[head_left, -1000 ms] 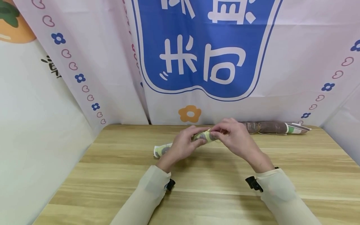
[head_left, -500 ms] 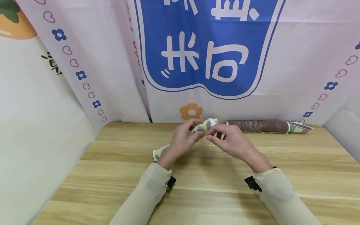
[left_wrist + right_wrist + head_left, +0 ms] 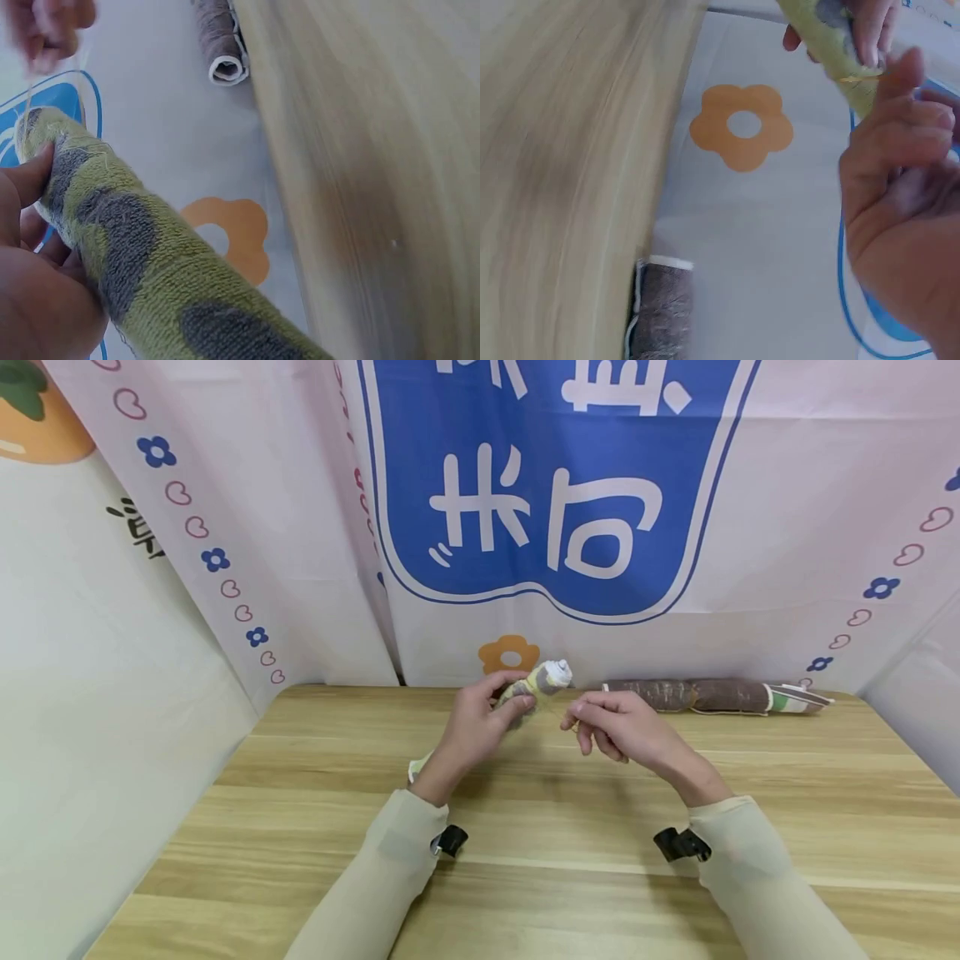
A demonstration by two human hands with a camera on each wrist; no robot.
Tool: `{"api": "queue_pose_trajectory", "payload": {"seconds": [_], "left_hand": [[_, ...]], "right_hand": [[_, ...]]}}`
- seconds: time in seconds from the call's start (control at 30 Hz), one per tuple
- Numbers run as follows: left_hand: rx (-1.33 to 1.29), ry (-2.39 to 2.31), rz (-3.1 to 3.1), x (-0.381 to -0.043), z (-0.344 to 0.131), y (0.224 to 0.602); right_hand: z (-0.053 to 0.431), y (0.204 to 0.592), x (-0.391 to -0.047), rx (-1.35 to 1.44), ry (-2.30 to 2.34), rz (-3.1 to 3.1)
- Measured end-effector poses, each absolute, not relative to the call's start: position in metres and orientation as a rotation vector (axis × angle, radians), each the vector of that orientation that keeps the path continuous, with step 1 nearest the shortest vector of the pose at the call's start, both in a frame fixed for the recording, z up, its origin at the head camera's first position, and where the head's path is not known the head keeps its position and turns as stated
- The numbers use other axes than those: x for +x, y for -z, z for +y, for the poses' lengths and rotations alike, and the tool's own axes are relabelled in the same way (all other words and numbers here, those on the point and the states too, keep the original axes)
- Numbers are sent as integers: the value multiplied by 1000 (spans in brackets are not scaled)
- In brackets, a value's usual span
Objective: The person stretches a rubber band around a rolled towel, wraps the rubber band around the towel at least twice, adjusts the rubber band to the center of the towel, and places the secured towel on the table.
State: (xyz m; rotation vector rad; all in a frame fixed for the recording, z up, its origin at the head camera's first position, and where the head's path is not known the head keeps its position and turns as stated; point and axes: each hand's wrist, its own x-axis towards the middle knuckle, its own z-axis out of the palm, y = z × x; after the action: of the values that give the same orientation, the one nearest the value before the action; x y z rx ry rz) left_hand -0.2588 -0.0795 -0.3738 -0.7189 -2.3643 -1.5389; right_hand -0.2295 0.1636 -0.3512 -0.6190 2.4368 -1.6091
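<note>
My left hand (image 3: 480, 714) grips a rolled towel (image 3: 172, 247), yellow-green with grey patches, lifted and tilted up at its white far end. The roll's other end shows behind the left wrist in the head view. A thin yellow rubber band (image 3: 859, 78) stretches from the towel near that far end to the right hand's fingers. Right of the towel, my right hand (image 3: 618, 731) pinches the band, its other fingers loosely bent. Where the band runs round the far side of the towel is hidden.
A brown rolled towel (image 3: 652, 695), drawn in at its middle and green and white toward its right end, lies along the back edge of the wooden table (image 3: 570, 877). Behind stands a printed cloth backdrop (image 3: 315, 527).
The towel's far end has risen and tilted upward in the left hand. My right hand was against the towel and has pulled away to the right with the rubber band.
</note>
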Motion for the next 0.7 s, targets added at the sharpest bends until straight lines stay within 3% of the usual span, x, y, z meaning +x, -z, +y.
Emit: {"api": "queue_pose_trajectory", "payload": {"seconds": [0.17,0.33,0.47,0.7], "left_hand": [[-798,1648,-2340,-258,-80,370],[-878,1712,-2325,-258,-81,368],[-811,1734,-2291,-258,-82,369],[-621,1657,-2270,-262,-83,370]], "right_hand": [[168,358,-236,-485,1371,2730],[167,364,-238,-606,1100,2957],[161,370,-236,-862,1189,2854],[136,373,-230,-1572,1689,2536]]}}
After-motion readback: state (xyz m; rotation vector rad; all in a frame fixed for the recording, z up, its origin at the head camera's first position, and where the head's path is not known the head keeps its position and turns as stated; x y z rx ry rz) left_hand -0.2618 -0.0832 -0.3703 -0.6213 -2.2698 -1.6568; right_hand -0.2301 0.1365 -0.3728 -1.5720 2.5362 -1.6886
